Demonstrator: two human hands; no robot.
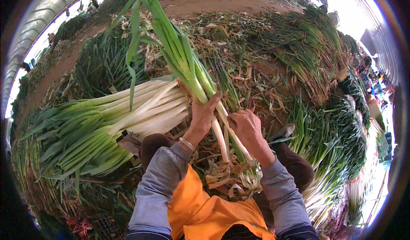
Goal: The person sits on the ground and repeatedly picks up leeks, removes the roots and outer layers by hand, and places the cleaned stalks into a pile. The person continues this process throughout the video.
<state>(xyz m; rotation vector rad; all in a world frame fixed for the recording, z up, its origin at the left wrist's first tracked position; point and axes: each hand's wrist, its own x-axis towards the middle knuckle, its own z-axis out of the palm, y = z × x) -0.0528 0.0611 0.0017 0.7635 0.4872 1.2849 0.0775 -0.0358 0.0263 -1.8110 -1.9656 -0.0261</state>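
Observation:
My left hand (203, 113), with a bangle at the wrist, is closed around a couple of long green onions (196, 80). Their green leaves point up and away from me, and their white stalks hang down between my hands to roots near my lap. My right hand (246, 128) has its fingers bent against the side of one white stalk, pinching a dry outer layer or leaf there; the fingertips are partly hidden. To the left of my left hand lies a large pile of cleaned green onions (150, 108), white ends towards the middle and green leaves to the left.
Loose peelings (224, 179) lie between my legs over an orange apron (217, 214). A metal edge (128, 142) juts out by my left knee. Heaps of unpeeled onions (307, 54) lie at the upper right, with white-stalked bundles (323, 188) at the right. People stand far off.

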